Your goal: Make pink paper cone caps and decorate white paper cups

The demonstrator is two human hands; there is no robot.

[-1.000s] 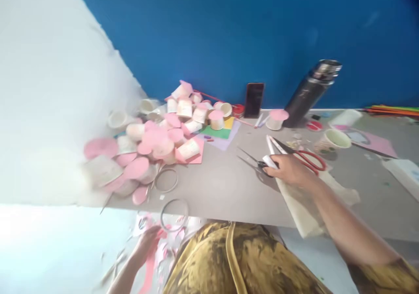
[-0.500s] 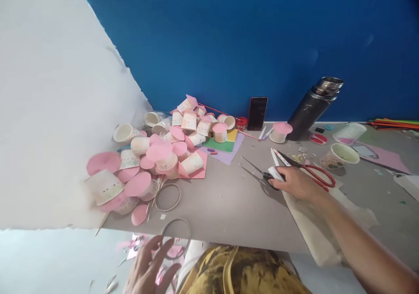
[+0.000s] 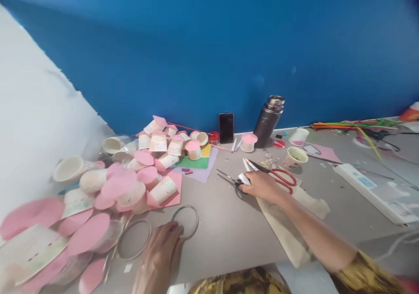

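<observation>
My left hand (image 3: 163, 248) is over the front of the table, its bent fingertips on the left rim of a grey ring (image 3: 197, 219). A second grey ring (image 3: 149, 235) lies just left of that hand. My right hand (image 3: 263, 186) is closed at the black handles of a pair of scissors (image 3: 229, 177), whose blades point away to the left. A small white piece (image 3: 244, 179) shows at its fingers. Beside this hand lie white markers (image 3: 246, 165) and larger red-handled scissors (image 3: 284, 175). Beige cloth (image 3: 286, 237) is under the right forearm.
Paper cups with pink discs (image 3: 119, 185) are heaped at left, next to coloured paper sheets (image 3: 196, 162). A phone (image 3: 226, 128), a dark flask (image 3: 269, 121) and a pink-topped cup (image 3: 248, 143) stand by the blue wall. A patterned cup (image 3: 295, 158) and a power strip (image 3: 369, 193) are at right.
My left hand has come up from below the table's front edge onto the tabletop, bringing the grey ring along. The view has swung right. My right hand stays at the black-handled scissors.
</observation>
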